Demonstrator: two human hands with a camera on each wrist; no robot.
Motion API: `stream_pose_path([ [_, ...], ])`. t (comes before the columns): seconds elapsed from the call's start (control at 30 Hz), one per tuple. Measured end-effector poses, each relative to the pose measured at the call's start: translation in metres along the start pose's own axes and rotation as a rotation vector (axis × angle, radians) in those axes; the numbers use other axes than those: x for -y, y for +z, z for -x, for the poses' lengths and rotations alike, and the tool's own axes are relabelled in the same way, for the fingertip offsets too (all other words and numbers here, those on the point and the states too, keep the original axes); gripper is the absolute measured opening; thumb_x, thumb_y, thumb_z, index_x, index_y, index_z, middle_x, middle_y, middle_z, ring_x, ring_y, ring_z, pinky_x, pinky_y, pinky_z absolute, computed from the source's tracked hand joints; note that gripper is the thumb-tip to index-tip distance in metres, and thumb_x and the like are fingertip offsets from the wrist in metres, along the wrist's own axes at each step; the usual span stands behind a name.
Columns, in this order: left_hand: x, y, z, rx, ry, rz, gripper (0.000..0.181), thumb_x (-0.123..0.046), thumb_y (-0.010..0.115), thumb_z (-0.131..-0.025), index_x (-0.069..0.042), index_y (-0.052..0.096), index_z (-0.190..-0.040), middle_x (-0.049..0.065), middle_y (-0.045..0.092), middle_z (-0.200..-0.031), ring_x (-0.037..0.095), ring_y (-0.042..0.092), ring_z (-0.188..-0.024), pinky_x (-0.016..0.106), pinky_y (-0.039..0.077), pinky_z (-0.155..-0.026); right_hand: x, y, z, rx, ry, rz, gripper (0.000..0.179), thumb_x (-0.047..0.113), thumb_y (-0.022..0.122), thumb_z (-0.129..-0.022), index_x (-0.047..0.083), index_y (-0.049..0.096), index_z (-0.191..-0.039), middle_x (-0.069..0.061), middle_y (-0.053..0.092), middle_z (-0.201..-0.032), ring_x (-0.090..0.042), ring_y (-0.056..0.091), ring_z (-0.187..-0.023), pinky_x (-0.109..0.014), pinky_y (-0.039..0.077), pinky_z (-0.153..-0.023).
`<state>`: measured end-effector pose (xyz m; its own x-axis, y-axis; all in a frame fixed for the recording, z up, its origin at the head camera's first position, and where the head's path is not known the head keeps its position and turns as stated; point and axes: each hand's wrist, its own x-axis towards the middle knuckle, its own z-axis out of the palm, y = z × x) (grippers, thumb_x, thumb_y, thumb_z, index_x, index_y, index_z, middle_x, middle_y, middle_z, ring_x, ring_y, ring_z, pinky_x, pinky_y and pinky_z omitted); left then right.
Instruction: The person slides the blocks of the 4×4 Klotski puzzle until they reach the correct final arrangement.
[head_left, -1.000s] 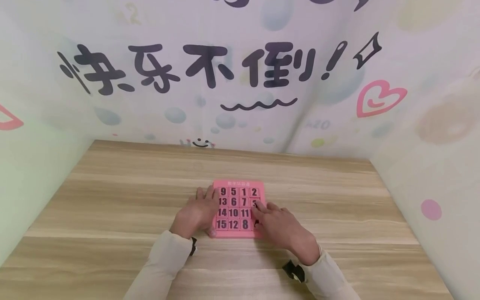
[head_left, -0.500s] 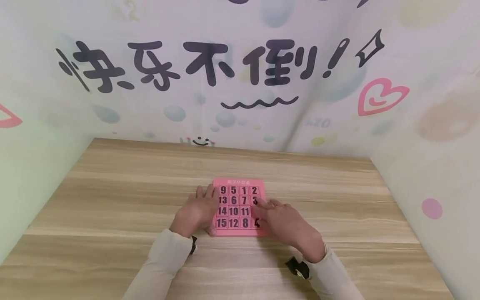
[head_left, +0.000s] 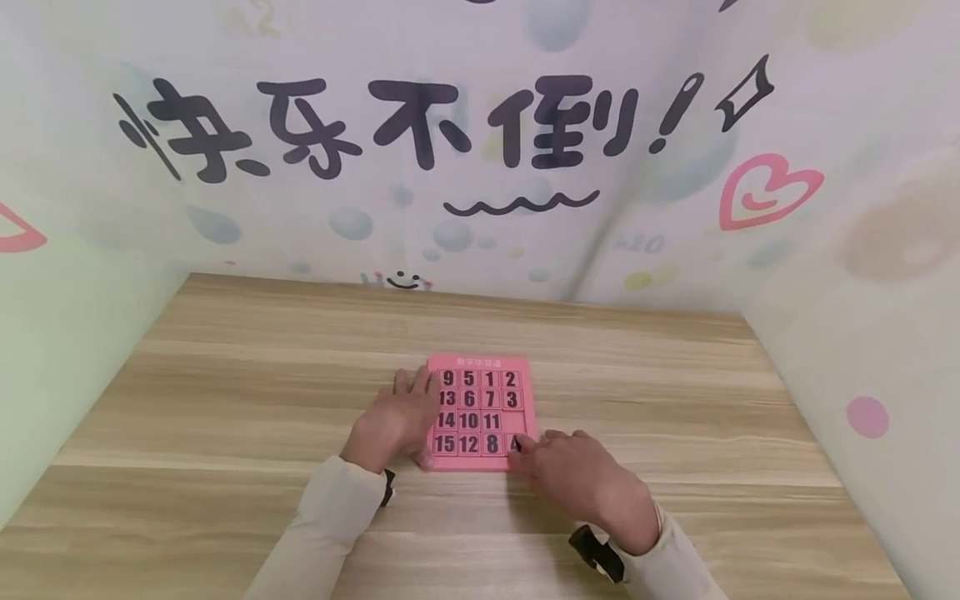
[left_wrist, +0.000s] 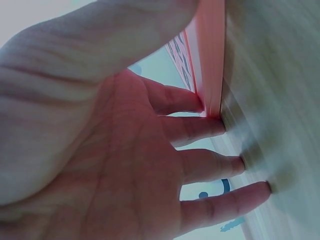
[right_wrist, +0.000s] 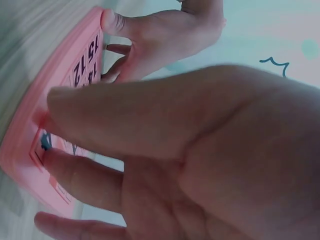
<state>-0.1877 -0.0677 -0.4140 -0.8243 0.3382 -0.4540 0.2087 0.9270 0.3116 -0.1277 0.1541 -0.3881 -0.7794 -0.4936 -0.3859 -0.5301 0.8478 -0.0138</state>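
A pink number slide puzzle (head_left: 480, 463) lies flat on the table, its black-numbered tiles in rows. The gap (head_left: 514, 422) sits in the right column, between the 3 tile (head_left: 512, 399) and the 4 tile (head_left: 514, 443). Along the puzzle's left side rests my left hand (head_left: 393, 425), thumb at the near corner. The left wrist view has its straight fingers (left_wrist: 210, 165) spread, two at the puzzle's edge and the others reaching the table. My right hand (head_left: 581, 475) touches the 4 tile with its index fingertip; in the right wrist view its thumb (right_wrist: 100, 110) hovers over the near rim.
Light wood-grain table (head_left: 262, 350) surrounds the puzzle. A white printed backdrop (head_left: 480, 250) with dark lettering rises at the table's back edge, with side walls left and right. Both forearms wear pale sleeves (head_left: 318, 521) and dark wrist straps (head_left: 596, 554).
My right index finger has moved from the 3 tile down to the 4 tile, uncovering the gap between them. The 3 tile now lines up with its row. My left hand has stayed put.
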Motion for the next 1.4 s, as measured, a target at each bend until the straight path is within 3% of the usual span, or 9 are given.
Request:
stream_pose_path([
  [0.2,0.0,0.0,0.0,-0.008,0.001,0.002,0.118,-0.022,0.089,-0.065,0.005,0.017,-0.156,0.025,0.01,-0.164,0.049,0.011,-0.149,0.057,0.02,-0.121,0.002,0.001,-0.001,-0.004,0.042,-0.011,0.036,0.03,0.055,-0.101,0.03,0.062,-0.136,0.002,0.056,-0.145,-0.027,0.057,-0.126,-0.055,0.048,-0.1],
  [0.57,0.0,-0.001,0.003,0.007,0.0,-0.017,0.118,-0.025,0.087,-0.066,0.005,0.017,-0.155,0.025,0.009,-0.164,0.05,0.009,-0.149,0.057,0.018,-0.121,-0.001,0.006,-0.007,-0.066,0.024,-0.041,0.039,0.031,0.055,-0.101,0.022,0.06,-0.139,-0.004,0.056,-0.145,-0.029,0.063,-0.115,-0.05,0.055,-0.09],
  [0.7,0.0,-0.001,0.003,0.009,0.0,-0.008,0.118,-0.025,0.087,-0.067,0.005,0.016,-0.156,0.025,0.007,-0.164,0.049,0.007,-0.149,0.057,0.016,-0.121,-0.005,0.007,-0.011,-0.11,-0.009,-0.064,0.03,0.03,0.057,-0.101,0.019,0.067,-0.127,-0.006,0.062,-0.137,-0.027,0.067,-0.094,-0.046,0.057,-0.074],
  [0.8,0.0,-0.001,0.003,0.008,0.001,0.004,0.117,-0.024,0.087,-0.067,0.005,0.016,-0.156,0.024,0.007,-0.164,0.049,0.006,-0.149,0.057,0.016,-0.122,-0.006,0.007,-0.013,-0.121,-0.002,-0.078,0.028,0.028,0.058,-0.1,0.019,0.067,-0.125,-0.007,0.064,-0.134,-0.026,0.066,-0.087,-0.045,0.056,-0.071],
  [0.93,0.001,-0.002,0.003,0.005,0.002,0.013,0.115,-0.023,0.087,-0.068,0.005,0.017,-0.156,0.024,0.007,-0.164,0.049,0.006,-0.149,0.057,0.016,-0.121,-0.007,0.008,-0.017,-0.114,0.021,-0.064,0.036,0.025,0.058,-0.101,0.02,0.062,-0.136,-0.007,0.059,-0.142,-0.028,0.067,-0.101,-0.046,0.057,-0.08],
  [1.1,0.004,-0.006,0.003,-0.004,0.006,0.004,0.117,-0.024,0.086,-0.068,0.005,0.015,-0.156,0.025,0.006,-0.164,0.049,0.005,-0.149,0.057,0.015,-0.121,-0.009,0.006,-0.025,-0.11,0.018,-0.038,0.04,0.019,0.056,-0.101,0.018,0.058,-0.141,-0.008,0.055,-0.145,-0.022,0.066,-0.092,-0.039,0.057,-0.073],
  [1.27,0.004,-0.007,0.004,-0.019,0.007,0.004,0.117,-0.024,0.087,-0.067,0.005,0.016,-0.156,0.024,0.007,-0.164,0.049,0.006,-0.149,0.057,0.015,-0.121,-0.008,0.003,-0.023,-0.132,0.016,0.013,0.037,0.014,0.058,-0.099,0.02,0.062,-0.136,-0.004,0.054,-0.146,-0.026,0.066,-0.11,-0.037,0.056,-0.072],
  [1.4,0.002,-0.003,0.006,-0.017,0.015,0.006,0.118,-0.025,0.088,-0.066,0.005,0.018,-0.156,0.024,0.009,-0.164,0.049,0.008,-0.149,0.056,0.017,-0.121,-0.002,0.004,-0.015,-0.179,-0.03,0.063,0.037,0.005,0.059,-0.095,0.018,0.066,-0.129,-0.001,0.059,-0.141,-0.027,0.065,-0.114,-0.04,0.058,-0.076],
])
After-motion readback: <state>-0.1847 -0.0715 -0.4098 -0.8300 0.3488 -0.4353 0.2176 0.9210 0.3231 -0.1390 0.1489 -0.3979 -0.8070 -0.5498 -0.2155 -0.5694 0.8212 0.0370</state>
